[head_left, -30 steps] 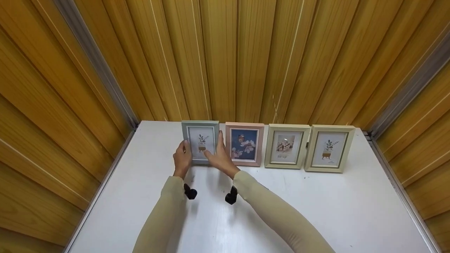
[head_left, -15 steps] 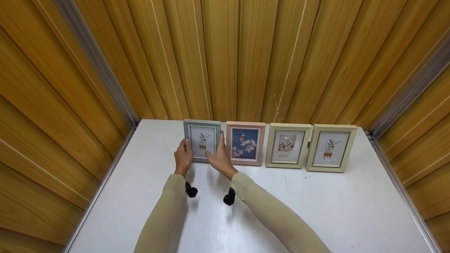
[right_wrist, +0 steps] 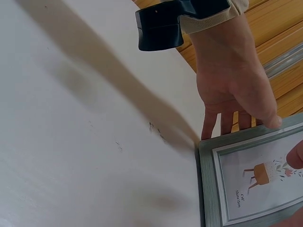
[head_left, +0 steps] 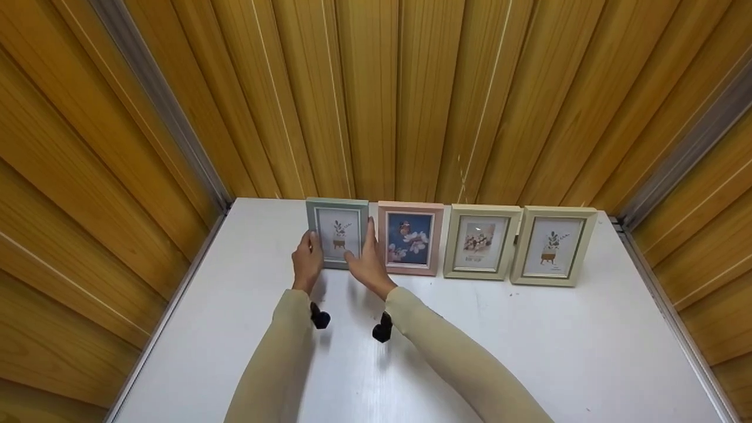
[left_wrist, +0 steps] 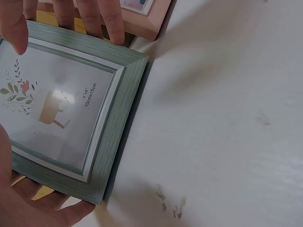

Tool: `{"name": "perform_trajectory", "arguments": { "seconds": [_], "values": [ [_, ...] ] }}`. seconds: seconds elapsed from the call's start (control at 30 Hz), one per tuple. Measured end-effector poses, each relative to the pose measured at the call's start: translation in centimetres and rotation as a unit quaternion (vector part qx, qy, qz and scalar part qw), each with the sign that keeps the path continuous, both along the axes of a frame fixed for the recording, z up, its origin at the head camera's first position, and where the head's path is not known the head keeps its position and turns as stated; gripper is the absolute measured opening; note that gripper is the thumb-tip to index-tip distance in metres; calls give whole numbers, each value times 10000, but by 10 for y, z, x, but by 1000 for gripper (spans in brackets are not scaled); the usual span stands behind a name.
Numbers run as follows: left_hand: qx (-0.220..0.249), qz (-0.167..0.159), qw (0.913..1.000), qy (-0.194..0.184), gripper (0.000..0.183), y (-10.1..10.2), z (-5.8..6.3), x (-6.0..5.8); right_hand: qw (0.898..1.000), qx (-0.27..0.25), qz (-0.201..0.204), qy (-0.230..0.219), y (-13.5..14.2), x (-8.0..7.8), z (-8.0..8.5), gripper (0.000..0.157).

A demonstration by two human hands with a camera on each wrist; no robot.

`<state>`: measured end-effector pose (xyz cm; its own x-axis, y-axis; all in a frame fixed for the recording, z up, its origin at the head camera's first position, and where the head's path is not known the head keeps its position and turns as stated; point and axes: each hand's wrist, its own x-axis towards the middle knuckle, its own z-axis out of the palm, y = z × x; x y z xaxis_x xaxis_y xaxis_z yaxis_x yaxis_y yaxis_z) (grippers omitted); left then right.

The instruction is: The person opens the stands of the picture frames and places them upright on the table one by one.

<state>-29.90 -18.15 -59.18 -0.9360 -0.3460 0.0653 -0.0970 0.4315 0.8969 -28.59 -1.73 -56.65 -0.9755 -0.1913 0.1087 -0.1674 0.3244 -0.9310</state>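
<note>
A green picture frame [head_left: 336,226] with a potted-plant print stands at the left end of a row of frames, between both hands. My left hand [head_left: 306,263] grips its left side, with the thumb near the front edge and several fingers reaching behind, as the right wrist view shows. On the other side, my right hand [head_left: 371,262] holds the right edge. Its thumb lies over the front of the frame, and its fingers run along the side close to the pink picture frame [head_left: 409,271]. In the left wrist view, the green frame's lower border [left_wrist: 116,127] sits just over the white tabletop.
Right of the pink frame stand two cream picture frames, one with a flower photo [head_left: 479,242] and one with a plant print [head_left: 550,249]. The white table [head_left: 364,376] meets wood-patterned panels [head_left: 376,106] behind and at both sides, with metal strips [head_left: 170,111] at the corners.
The green frame, with both hands on it, has shifted slightly back toward the rear panel. The grip looks the same. The whole head view has shifted a little.
</note>
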Motion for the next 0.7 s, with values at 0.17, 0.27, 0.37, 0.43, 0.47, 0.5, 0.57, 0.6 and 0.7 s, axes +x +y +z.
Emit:
{"name": "perform_trajectory", "arguments": {
  "seconds": [0.17, 0.27, 0.37, 0.43, 0.47, 0.5, 0.57, 0.6, 0.7],
  "values": [
    [38, -48, 10000, -48, 54, 0, -1, 0, 9999, 31, -51, -117, 0, 2, 0, 96],
    [25, -61, 10000, -65, 54, 1, 0, 1, 9998, -14, -47, -169, 1, 4, 3, 94],
    [-20, -103, 9999, -2, 54, 1, 1, 2, 9998, -38, -46, -179, 3, 8, 7, 91],
    [-49, -148, 9999, 66, 53, 1, 1, 3, 9998, -37, -47, -176, 4, 11, 11, 90],
    [-46, -170, 9998, 101, 53, 0, 1, 4, 9998, -15, -50, -180, 5, 12, 13, 89],
    [-42, -200, 9997, 131, 52, 0, 1, 6, 9998, -20, -48, -182, 6, 14, 14, 89],
    [-58, -258, 9995, 200, 52, -1, 1, 10, 9998, 45, -33, -168, 9, 16, 15, 88],
    [-92, -294, 9992, 243, 52, -1, 1, 12, 9999, 77, -14, -154, 10, 17, 16, 88],
    [-335, -397, 9978, 404, 53, -2, -1, 21, 9995, 273, 114, -67, 16, 22, 16, 86]
  ]
}}
